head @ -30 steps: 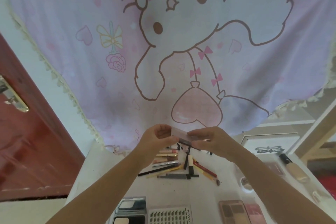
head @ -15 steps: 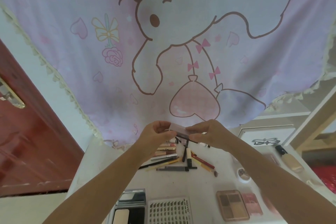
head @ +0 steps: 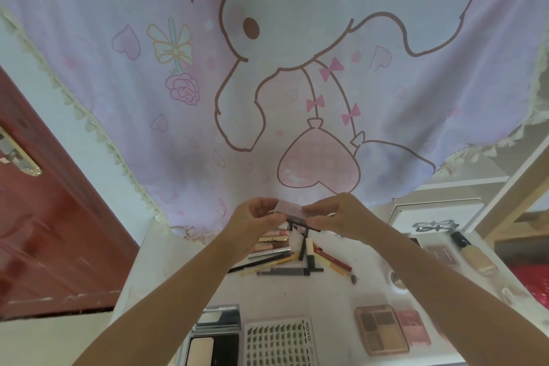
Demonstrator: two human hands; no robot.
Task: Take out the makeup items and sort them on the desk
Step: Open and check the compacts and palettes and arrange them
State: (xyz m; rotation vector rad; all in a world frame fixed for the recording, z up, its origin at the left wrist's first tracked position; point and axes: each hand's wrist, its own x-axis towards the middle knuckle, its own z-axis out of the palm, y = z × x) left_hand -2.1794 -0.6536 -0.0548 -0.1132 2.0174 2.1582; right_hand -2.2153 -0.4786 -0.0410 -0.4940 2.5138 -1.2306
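1. Your left hand (head: 258, 221) and right hand (head: 337, 215) meet above the desk (head: 297, 294), each pinching one end of a small pinkish compact (head: 289, 210) held up between them, thumbs under, fingers curled over its edges.
2. Just below and beyond your hands, a loose cluster of pencils, tubes and lip sticks (head: 292, 255) lies on the white surface, some crossing each other.
3. Nearer you, under your left forearm, sits an open powder compact (head: 212, 339); beside it, between your arms, a tray of false lashes (head: 280, 343).
4. Under your right forearm lie a brown eyeshadow palette (head: 381, 330) and a pink blush palette (head: 413, 326), side by side.
5. Out past your right wrist, a foundation bottle (head: 475, 254) lies tilted.
6. Behind your hands hangs a pink cartoon curtain (head: 267, 68); a red door (head: 53, 232) stands off your left arm.
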